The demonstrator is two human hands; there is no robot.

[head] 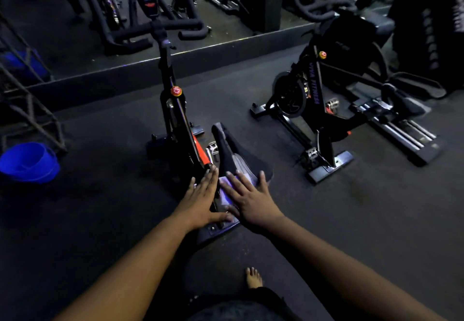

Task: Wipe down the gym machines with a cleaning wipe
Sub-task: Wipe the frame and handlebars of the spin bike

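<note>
A black spin bike point(175, 109) with an orange frame stripe stands right in front of me, its black and grey saddle point(238, 155) pointing away. A pale cleaning wipe point(227, 190) lies on the saddle's rear end. My right hand point(251, 200) lies flat on the wipe with fingers straight and spread. To its left, my left hand point(200, 200) rests flat with straight fingers against the saddle's left edge and the frame. Part of the wipe is hidden under my right hand.
A second black spin bike point(326, 99) stands to the right. A blue bucket point(30, 162) sits on the dark floor at far left beside a metal rack point(27, 99). A wall mirror point(125, 19) runs along the back. My bare foot point(253, 278) shows below.
</note>
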